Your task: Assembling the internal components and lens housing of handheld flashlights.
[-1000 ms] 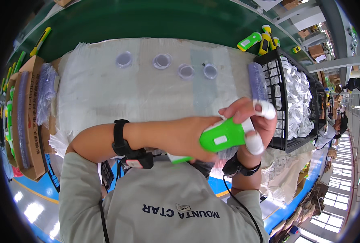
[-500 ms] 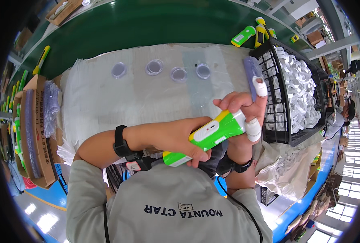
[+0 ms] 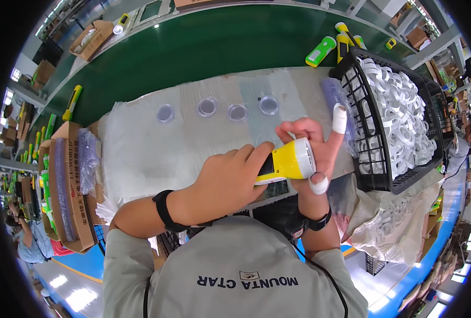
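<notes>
My left hand (image 3: 227, 177) is wrapped around a yellow flashlight (image 3: 288, 161) with a white head and a dark panel on its side. The flashlight lies tilted, its head pointing right; my left fingers hide its rear part. My right hand (image 3: 320, 146) is at the head end, with its palm behind the white rim. Its fingers are spread, and white tape wraps the tips of the thumb and one raised finger. On the covered worktop beyond my hands lie several clear round lenses (image 3: 207, 107).
A black crate (image 3: 373, 148) full of white rings (image 3: 397, 116) stands at the right, with bubble wrap (image 3: 337, 100) beside it. Green and yellow flashlights (image 3: 320, 51) lie at the far right. Cardboard boxes (image 3: 72, 196) with more flashlights and bubble wrap line the left side.
The flashlight has been rolled in my hands, from its green face to a yellow face with a dark panel. My left hand now covers it from above, closer to the head. The view has shifted slightly.
</notes>
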The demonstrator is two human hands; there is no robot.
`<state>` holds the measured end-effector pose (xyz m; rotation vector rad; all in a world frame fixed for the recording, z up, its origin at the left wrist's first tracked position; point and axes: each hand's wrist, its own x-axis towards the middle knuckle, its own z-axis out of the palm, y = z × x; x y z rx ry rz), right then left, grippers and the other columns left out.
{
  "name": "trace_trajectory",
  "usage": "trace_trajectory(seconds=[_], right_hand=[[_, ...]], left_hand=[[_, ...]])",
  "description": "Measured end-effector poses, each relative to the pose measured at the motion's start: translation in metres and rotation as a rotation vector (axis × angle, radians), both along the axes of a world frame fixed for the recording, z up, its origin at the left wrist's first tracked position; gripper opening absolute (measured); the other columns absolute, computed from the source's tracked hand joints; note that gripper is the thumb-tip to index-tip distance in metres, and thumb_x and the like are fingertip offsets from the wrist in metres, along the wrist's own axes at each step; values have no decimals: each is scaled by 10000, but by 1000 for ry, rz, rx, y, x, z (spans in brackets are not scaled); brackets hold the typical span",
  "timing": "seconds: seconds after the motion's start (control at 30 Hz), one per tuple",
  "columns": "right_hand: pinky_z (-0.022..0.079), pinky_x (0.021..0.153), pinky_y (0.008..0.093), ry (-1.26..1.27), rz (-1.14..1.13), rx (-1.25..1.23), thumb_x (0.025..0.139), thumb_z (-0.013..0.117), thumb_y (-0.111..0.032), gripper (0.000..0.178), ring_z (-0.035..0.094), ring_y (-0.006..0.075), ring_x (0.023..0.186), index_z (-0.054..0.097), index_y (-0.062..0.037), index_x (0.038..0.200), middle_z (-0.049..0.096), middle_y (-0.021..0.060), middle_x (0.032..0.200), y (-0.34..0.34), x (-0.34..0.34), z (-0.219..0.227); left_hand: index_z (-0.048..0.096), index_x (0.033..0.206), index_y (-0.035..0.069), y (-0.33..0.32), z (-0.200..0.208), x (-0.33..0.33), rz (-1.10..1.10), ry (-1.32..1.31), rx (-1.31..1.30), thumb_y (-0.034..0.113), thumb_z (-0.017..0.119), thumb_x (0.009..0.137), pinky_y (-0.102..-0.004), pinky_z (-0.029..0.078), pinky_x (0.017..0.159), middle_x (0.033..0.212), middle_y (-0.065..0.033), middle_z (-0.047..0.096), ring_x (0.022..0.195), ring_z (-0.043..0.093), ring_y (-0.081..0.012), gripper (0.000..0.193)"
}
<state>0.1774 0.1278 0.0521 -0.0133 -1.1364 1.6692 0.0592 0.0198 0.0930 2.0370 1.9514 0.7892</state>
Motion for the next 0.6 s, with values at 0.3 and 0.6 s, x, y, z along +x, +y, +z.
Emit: trace_trajectory(seconds=[0.3, 0.6], right_hand=[[466, 904, 461, -161, 381, -312, 694, 723, -524, 913, 627, 363, 886, 319, -19, 1338, 558, 228, 1058, -4, 30, 1], [511, 797, 435, -218, 344, -153, 779, 626, -489, 790, 604, 363, 979, 344, -8, 1339, 556, 235, 1102, -1, 64, -1]], left_hand=[[423, 1188, 16, 0, 12, 8, -393, -1767, -858, 238, 695, 741, -268, 433, 471, 693, -80, 571, 537, 567, -163, 568], [369, 1246, 6, 0, 7, 27, -463, -1589, -823, 289, 631, 826, -263, 441, 507, 729, -77, 563, 542, 569, -150, 571]])
